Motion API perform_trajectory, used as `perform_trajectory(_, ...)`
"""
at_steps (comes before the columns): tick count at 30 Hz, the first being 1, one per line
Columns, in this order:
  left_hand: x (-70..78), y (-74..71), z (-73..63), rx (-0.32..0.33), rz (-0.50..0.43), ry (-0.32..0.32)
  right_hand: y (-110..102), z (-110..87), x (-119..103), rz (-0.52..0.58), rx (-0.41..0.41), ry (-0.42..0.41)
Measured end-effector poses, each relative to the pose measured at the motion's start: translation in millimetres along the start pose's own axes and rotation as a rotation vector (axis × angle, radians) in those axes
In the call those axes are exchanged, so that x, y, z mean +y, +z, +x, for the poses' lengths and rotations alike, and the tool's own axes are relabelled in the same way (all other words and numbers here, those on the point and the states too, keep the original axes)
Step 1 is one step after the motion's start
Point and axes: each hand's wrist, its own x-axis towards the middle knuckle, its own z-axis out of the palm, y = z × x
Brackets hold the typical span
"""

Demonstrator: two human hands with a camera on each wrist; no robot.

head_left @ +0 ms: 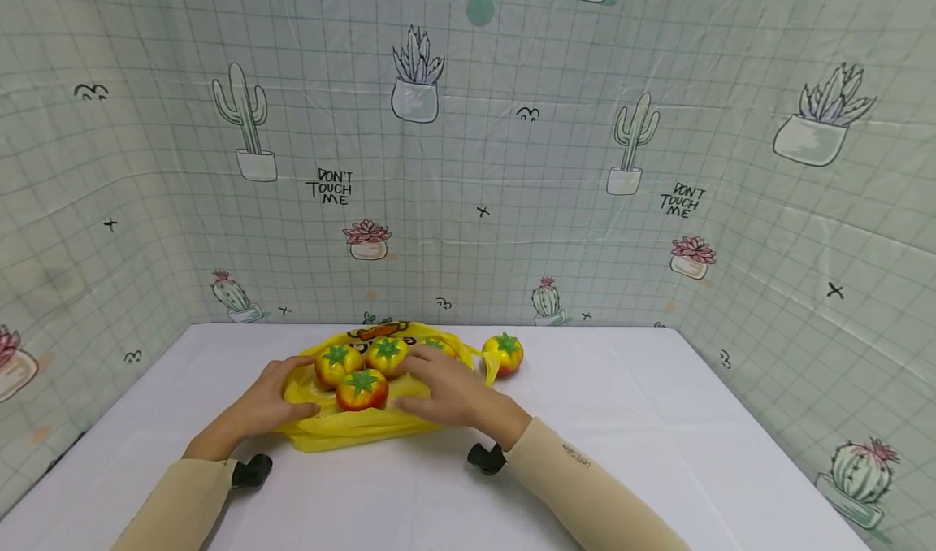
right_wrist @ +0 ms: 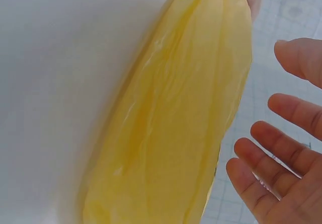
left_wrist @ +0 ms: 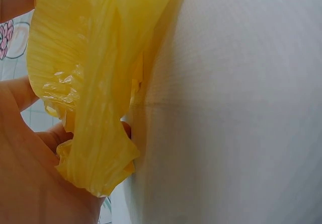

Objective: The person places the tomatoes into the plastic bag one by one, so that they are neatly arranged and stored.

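Observation:
A yellow plastic bag (head_left: 329,433) lies with its mouth spread, and several yellow-red tomatoes (head_left: 361,390) with green leafy tops sit inside. At the bag's left edge is my left hand (head_left: 266,401), thumb and fingers spread apart. In the left wrist view a crumpled handle of the bag (left_wrist: 100,148) hangs across that hand's fingers, partly hiding them. My right hand (head_left: 446,388) reaches over the bag's right side, fingertips near the back tomatoes and partly covering one. The right wrist view shows its fingers (right_wrist: 269,158) extended and apart, with nothing between them.
One more tomato (head_left: 503,354) stands outside the bag, by its right handle. Everything is on a white-covered table (head_left: 621,453). A patterned cloth wall (head_left: 468,169) encloses the back and both sides. Black wrist-worn devices (head_left: 252,471) show under the sleeves.

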Motion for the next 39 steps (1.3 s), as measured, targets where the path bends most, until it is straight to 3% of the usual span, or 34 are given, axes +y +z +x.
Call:
perform_trajectory(15, -1.1, 2.3, 3.5, -0.003, -0.002, 0.013, -14.0, -27.8, 20.5, -0.019, 0.036, 0.001)
perform_trajectory(28, -2.0, -0.2, 0.6, 0.000, 0.001, 0.015, -29.4, -32.2, 46.0, -0.018, 0.129, 0.023)
perform_trajectory(39, 0.2, -2.0, 0.1, -0.007, -0.001, 0.009, -40.5, -38.7, 65.1, -0.010, 0.201, 0.133)
